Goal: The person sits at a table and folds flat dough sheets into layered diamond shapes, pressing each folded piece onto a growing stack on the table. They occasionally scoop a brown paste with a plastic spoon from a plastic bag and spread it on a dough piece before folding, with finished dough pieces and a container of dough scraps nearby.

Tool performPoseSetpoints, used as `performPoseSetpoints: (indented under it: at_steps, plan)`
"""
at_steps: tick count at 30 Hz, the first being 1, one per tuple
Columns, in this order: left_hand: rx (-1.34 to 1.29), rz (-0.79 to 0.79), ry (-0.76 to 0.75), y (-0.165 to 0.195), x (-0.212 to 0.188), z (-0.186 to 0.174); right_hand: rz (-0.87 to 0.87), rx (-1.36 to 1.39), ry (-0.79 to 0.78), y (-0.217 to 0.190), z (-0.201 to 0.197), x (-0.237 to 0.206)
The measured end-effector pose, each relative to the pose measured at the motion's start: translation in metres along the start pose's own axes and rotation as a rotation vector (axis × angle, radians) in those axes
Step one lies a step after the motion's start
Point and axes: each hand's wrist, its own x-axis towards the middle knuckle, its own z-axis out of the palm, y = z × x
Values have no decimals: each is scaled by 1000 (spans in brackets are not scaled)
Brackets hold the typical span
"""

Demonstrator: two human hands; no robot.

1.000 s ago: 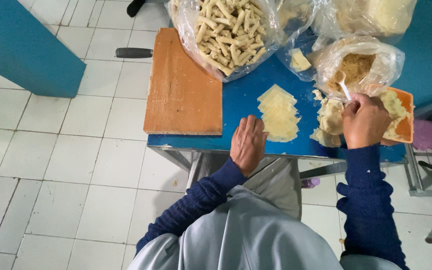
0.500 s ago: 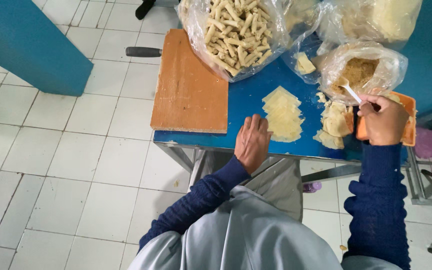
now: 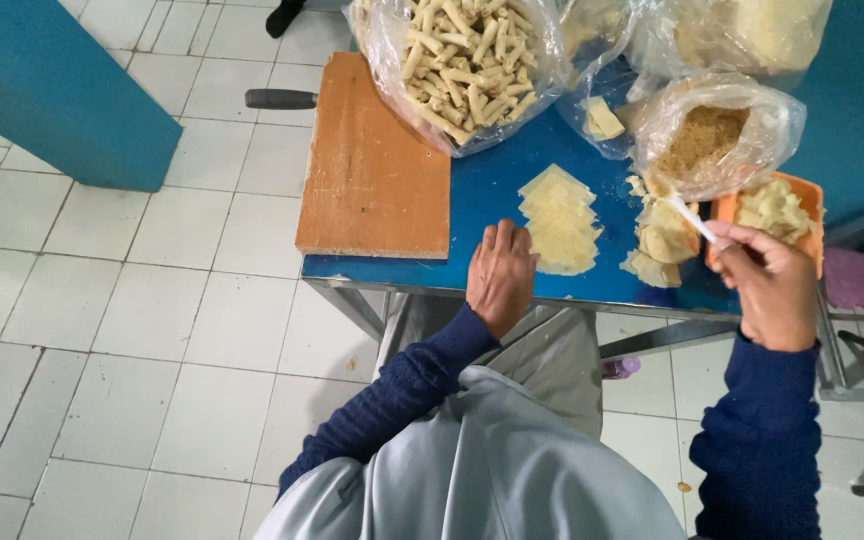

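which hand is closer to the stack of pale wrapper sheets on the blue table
Left. The left hand rests on the blue table right beside the stack of pale wrapper sheets, at its lower left edge. The right hand is farther right, holding a white utensil.

Open blue table top (image 3: 482, 190) at frame centre, between wooden board (image 3: 372, 165) on the left and stack of pale wrappers (image 3: 560, 218) on the right. Upper edge closed off by bag of rolled pieces (image 3: 462, 60) and bag of brown filling (image 3: 712, 135). Left hand (image 3: 500, 275) flat on the near edge, just beside the wrappers. Right hand (image 3: 774, 285) with white utensil (image 3: 694, 217) at right, against orange tray (image 3: 812, 200). Folded pieces (image 3: 664, 245) crowding the gap between wrappers and tray. Tiled floor (image 3: 132, 300) free at left.
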Motion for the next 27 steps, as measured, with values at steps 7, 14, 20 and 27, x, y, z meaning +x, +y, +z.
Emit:
performPoseSetpoints:
  at_steps: [7, 14, 20, 27]
  plan:
    - [-15, 34, 59, 0, 0, 0, 104, 7, -211, 11, 45, -31]
    - [-167, 57, 74, 2, 2, -5, -164, -473, -139, -21, 69, -44]
    - [-151, 126, 79, 4, 0, -11, -628, -769, -54, -36, 72, -47]
    - [-93, 263, -10, 4, 3, -18, -876, -951, -26, -15, 62, -48]
